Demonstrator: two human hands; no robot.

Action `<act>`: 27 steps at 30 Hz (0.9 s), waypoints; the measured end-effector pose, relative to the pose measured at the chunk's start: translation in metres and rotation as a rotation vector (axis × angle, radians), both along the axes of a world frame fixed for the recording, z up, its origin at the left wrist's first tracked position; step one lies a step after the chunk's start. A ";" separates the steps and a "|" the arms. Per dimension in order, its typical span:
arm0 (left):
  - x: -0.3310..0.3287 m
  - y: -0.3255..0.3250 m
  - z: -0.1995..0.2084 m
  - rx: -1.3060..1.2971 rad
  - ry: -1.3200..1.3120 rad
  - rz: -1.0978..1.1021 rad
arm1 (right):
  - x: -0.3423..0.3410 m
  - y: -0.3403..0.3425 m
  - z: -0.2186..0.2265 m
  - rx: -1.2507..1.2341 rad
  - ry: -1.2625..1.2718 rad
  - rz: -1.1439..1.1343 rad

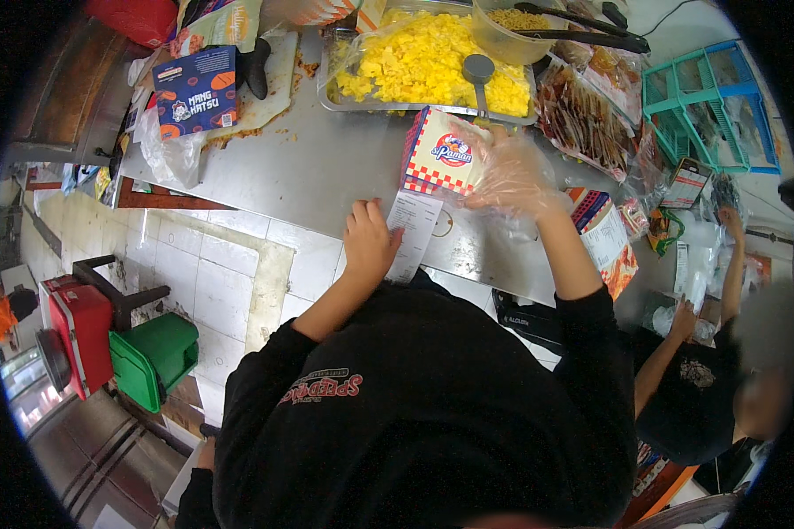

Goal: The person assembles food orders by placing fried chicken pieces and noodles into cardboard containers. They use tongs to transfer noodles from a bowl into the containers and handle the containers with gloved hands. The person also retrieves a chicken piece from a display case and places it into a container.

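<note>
A white box (438, 157) with red checks and a printed logo stands on the steel table, near its front edge. My right hand (513, 175), in a clear plastic glove, grips the box along its right side. A long printed receipt (415, 222) hangs down from the front of the box, over the table edge. My left hand (372, 236) is bare and lies beside the receipt, fingers apart, its thumb overlapping the paper's left edge. Behind the box, a metal tray (326, 93) of chopped yellow food has a grey scoop (478, 70) in it.
A blue printed box (196, 93) and a plastic bag (169, 159) sit at the table's left. Bagged skewers (582, 115) lie right of the tray. Another box with a receipt (604, 240) is at my right. Beyond it, a co-worker (701, 379) handles plastic. A green bin (154, 361) stands left.
</note>
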State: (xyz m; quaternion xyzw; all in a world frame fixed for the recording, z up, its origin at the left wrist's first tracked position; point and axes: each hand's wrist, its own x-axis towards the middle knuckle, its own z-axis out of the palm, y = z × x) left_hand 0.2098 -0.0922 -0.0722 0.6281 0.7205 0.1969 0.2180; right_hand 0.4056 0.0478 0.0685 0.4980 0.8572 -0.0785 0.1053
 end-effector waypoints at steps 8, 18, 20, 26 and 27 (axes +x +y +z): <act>-0.006 0.008 0.014 -0.310 0.214 -0.028 | 0.028 -0.012 -0.018 0.022 0.324 -0.250; -0.045 0.016 0.048 -0.219 -0.321 -0.273 | 0.096 -0.069 -0.018 -0.452 1.736 -1.060; -0.066 0.019 0.095 -0.406 -0.431 -0.183 | 0.099 -0.079 -0.007 -0.391 1.753 -1.081; -0.017 0.067 0.145 0.185 -0.927 -0.288 | 0.107 -0.089 0.036 -0.152 1.690 -0.842; 0.001 0.082 0.133 0.221 -0.869 -0.295 | 0.107 -0.088 0.042 -0.087 1.657 -0.863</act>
